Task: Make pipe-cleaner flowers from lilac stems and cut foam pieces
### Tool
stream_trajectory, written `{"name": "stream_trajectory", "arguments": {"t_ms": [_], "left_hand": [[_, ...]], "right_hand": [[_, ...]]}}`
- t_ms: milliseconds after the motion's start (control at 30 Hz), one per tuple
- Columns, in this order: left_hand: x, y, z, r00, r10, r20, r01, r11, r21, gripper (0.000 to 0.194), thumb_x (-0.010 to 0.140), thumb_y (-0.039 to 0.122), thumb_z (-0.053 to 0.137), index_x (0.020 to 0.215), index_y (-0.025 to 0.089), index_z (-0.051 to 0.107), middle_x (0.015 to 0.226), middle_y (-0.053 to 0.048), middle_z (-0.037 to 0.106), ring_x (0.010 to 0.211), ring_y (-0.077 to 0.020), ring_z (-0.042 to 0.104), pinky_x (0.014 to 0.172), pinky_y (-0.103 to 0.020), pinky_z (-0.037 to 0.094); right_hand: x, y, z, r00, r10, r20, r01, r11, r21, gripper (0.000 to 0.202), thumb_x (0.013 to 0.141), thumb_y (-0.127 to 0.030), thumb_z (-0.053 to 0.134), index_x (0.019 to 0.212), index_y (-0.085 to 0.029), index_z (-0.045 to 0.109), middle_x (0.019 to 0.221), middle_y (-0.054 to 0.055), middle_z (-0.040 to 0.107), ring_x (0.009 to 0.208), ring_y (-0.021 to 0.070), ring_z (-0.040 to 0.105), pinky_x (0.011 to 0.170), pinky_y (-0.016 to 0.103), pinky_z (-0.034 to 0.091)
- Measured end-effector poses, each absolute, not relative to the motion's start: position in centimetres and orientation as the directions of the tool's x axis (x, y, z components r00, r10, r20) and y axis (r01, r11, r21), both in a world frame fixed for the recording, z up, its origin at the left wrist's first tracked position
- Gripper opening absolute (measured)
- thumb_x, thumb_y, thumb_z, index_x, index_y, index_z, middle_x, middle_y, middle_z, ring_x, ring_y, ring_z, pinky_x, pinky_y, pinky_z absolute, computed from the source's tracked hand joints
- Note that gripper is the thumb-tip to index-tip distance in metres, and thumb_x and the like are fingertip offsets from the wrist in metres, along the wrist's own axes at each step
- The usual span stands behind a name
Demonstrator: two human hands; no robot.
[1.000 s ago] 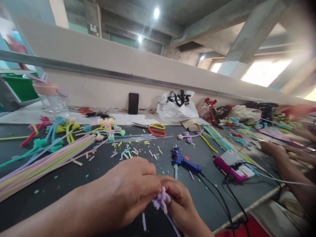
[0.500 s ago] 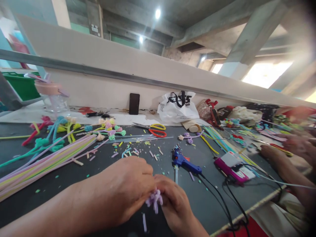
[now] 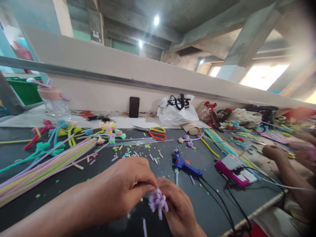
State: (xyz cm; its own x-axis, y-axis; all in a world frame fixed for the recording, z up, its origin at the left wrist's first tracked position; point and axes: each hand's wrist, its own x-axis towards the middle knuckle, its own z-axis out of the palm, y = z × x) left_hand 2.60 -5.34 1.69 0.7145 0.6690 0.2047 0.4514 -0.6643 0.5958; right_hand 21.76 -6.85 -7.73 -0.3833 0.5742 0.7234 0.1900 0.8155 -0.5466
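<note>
A small lilac pipe-cleaner flower (image 3: 158, 201) with short looped petals is held over the dark tabletop. My right hand (image 3: 178, 204) is closed around it from the right, its fingertips hidden behind the flower. Coming in from the left, my left hand (image 3: 130, 186) pinches at the flower's upper edge with thumb and forefinger. A loose lilac pipe-cleaner piece (image 3: 144, 227) lies on the table just below. Beyond my hands are a blue glue gun (image 3: 186, 165) and scattered pipe-cleaner offcuts (image 3: 153, 158).
Bundled pastel pipe cleaners (image 3: 49, 163) and finished flowers (image 3: 112, 131) lie left. Scissors (image 3: 156, 133), an upright phone (image 3: 134, 107) and a white bag (image 3: 176, 110) stand farther back. A magenta-and-white box (image 3: 233, 171) with black cables is right, near another person's hand (image 3: 273, 153).
The flower has turned and shows more of its petals. My left fingers have shifted, with thumb and forefinger now visible at its edge. The other person's hands have moved.
</note>
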Motion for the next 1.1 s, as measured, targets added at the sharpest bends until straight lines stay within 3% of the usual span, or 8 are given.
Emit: {"name": "stream_trajectory", "arguments": {"t_ms": [167,400,600,800,933,1100], "left_hand": [[2.6,-5.2,1.3,0.696,0.710,0.112,0.459,-0.559,0.690,0.014,0.079,0.020,0.054,0.080,0.021,0.068,0.076,0.001,0.059,0.072,-0.0104,0.054,0.066,-0.021,0.038],[3.2,-4.9,1.2,0.684,0.729,0.029,0.478,-0.478,0.736,0.011,0.071,0.014,0.054,0.072,0.018,0.064,0.070,0.003,0.055,0.068,-0.0097,0.051,0.061,-0.019,0.037],[3.7,-4.9,0.3,0.633,0.771,-0.064,0.492,-0.337,0.803,0.009,0.062,0.014,0.049,0.066,0.018,0.056,0.063,0.005,0.048,0.056,-0.0084,0.043,0.048,-0.018,0.031],[3.9,-4.2,-1.9,0.634,0.752,-0.182,0.424,-0.140,0.895,0.007,0.060,0.015,0.047,0.064,0.018,0.051,0.056,0.007,0.045,0.052,-0.0086,0.040,0.046,-0.019,0.029],[3.9,-4.5,-0.9,0.622,0.776,-0.103,0.436,-0.234,0.869,0.009,0.061,0.016,0.049,0.068,0.018,0.055,0.060,0.006,0.049,0.054,-0.0090,0.043,0.047,-0.019,0.031],[3.2,-4.8,0.7,0.703,0.711,0.025,0.438,-0.460,0.772,0.017,0.060,0.009,0.051,0.069,0.018,0.063,0.072,0.003,0.055,0.068,-0.0107,0.051,0.060,-0.020,0.038]], "right_hand": [[21.5,-6.8,-7.3,-0.427,0.563,0.708,0.178,0.820,-0.544,0.022,0.091,-0.028,0.038,0.091,-0.018,0.057,0.074,0.007,0.061,0.073,0.0176,0.058,0.074,0.034,0.049],[21.4,-7.0,-7.4,-0.442,0.569,0.693,0.167,0.812,-0.559,0.018,0.091,-0.025,0.038,0.093,-0.021,0.055,0.077,0.007,0.060,0.075,0.0175,0.057,0.070,0.033,0.049],[21.3,-7.2,-7.3,-0.429,0.583,0.690,0.155,0.800,-0.579,0.021,0.091,-0.027,0.037,0.089,-0.019,0.057,0.076,0.008,0.060,0.074,0.0173,0.057,0.070,0.033,0.049],[21.3,-7.1,-7.3,-0.414,0.608,0.677,0.154,0.780,-0.606,0.019,0.090,-0.029,0.040,0.089,-0.019,0.057,0.073,0.006,0.060,0.072,0.0168,0.057,0.069,0.031,0.049],[21.2,-7.0,-7.3,-0.429,0.613,0.664,0.178,0.778,-0.603,0.021,0.090,-0.029,0.040,0.083,-0.020,0.056,0.071,0.005,0.059,0.071,0.0158,0.058,0.067,0.027,0.048],[20.9,-6.9,-7.8,-0.452,0.625,0.637,0.203,0.767,-0.608,0.020,0.089,-0.024,0.039,0.078,-0.020,0.054,0.071,0.004,0.060,0.072,0.0146,0.059,0.065,0.024,0.046]]}}
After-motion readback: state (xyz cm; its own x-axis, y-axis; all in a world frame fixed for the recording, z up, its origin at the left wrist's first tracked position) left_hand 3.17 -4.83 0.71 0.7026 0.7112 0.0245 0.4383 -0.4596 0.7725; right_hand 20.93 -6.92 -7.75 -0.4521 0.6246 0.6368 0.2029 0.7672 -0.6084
